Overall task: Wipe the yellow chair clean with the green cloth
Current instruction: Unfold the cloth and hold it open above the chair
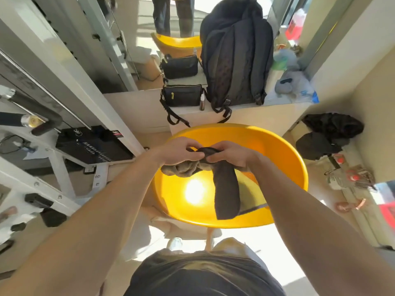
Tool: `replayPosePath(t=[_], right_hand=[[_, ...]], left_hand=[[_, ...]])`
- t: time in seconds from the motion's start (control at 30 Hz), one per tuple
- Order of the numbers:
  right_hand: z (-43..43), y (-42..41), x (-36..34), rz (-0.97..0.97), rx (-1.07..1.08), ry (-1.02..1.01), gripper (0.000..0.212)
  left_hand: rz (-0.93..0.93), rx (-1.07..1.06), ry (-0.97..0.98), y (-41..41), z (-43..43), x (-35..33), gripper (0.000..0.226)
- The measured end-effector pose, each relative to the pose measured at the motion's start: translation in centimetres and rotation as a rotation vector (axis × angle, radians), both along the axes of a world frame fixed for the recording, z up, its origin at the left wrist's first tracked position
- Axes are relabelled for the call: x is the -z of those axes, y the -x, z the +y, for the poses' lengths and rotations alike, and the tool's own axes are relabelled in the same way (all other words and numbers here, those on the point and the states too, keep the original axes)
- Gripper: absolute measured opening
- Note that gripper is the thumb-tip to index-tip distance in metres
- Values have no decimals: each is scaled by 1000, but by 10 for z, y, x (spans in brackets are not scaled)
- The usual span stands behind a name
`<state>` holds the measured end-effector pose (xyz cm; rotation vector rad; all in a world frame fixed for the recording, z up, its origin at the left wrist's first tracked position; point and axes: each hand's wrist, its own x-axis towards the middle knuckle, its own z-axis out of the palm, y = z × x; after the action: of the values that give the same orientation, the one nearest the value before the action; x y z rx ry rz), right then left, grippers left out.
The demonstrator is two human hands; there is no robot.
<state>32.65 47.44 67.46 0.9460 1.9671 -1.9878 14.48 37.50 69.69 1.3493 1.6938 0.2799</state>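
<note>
The yellow chair (284, 159) is a glossy round plastic shell right in front of me, with a bright sun glare on its seat. Both of my hands hold the cloth (226, 189) above the seat. My left hand (180, 151) grips a bunched olive-green part that sags to the left. My right hand (229, 154) pinches the top of a long flat strip that hangs down dark in shadow toward the chair's front rim. The hands are almost touching each other. The cloth hangs clear of the seat as far as I can tell.
Behind the chair a white ledge (245, 116) carries a black backpack (236, 60) and a small black bag (181, 96), with a mirror above. White gym equipment (64, 150) stands close on the left. Dark clothing (329, 133) and small items lie on the floor at right.
</note>
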Motion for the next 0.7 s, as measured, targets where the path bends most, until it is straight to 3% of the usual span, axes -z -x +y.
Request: replayPosePath(t=[0.1,0.3,0.37,0.6,0.7], right_hand=[[8,-14,5,45,-7,182,28],[8,-30,29,-94,38,-82,16],[7,-39,39,-138,73,-144,21],[-2,-68,58,-147,359,-106,28],[-6,-67,56,-96,531,-76,33]], left_hand=[[11,53,-26,-1,3,-6,16],[-373,-186,20,3,9,-26,14],[-462,-293,34,7,9,-30,11],[-517,-513,72,29,-7,-23,22],[-450,-697,56,28,-13,-5,24]])
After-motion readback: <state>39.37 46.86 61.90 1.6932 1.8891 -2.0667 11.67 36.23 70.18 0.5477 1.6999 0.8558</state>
